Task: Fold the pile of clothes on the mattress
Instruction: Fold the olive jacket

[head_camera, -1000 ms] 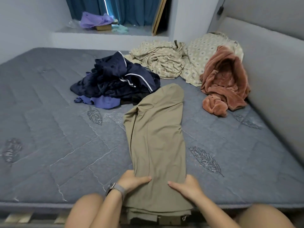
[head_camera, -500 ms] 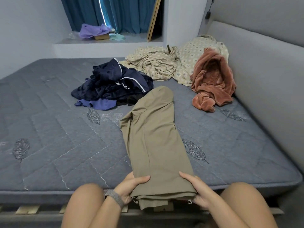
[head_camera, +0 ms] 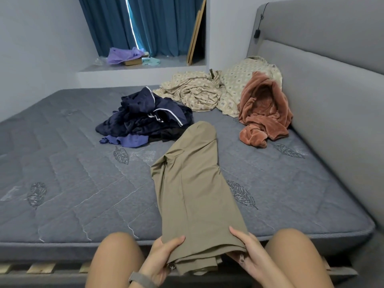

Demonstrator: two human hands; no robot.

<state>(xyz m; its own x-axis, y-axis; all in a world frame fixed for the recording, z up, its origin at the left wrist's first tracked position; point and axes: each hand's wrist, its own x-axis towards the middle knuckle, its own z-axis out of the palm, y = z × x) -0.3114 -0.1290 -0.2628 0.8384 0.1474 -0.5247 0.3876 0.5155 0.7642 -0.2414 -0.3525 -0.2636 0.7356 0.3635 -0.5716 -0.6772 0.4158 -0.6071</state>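
Both hands, the left hand [head_camera: 164,254] and right hand [head_camera: 247,251], grip the near end of the olive trousers [head_camera: 193,183] laid lengthwise along the mattress [head_camera: 72,194], only partly folded, while the dark clothes pile [head_camera: 145,119] farther back looks untouched.

Colours on the bed

Khaki trousers [head_camera: 193,196] lie on a grey-blue quilted mattress [head_camera: 72,194] stitched with leaf motifs; the pile of clothes [head_camera: 145,119] is navy with white piping, beside a cream diamond-print sheet [head_camera: 197,92], a rust-brown fleece [head_camera: 264,109] and teal curtains [head_camera: 158,23].
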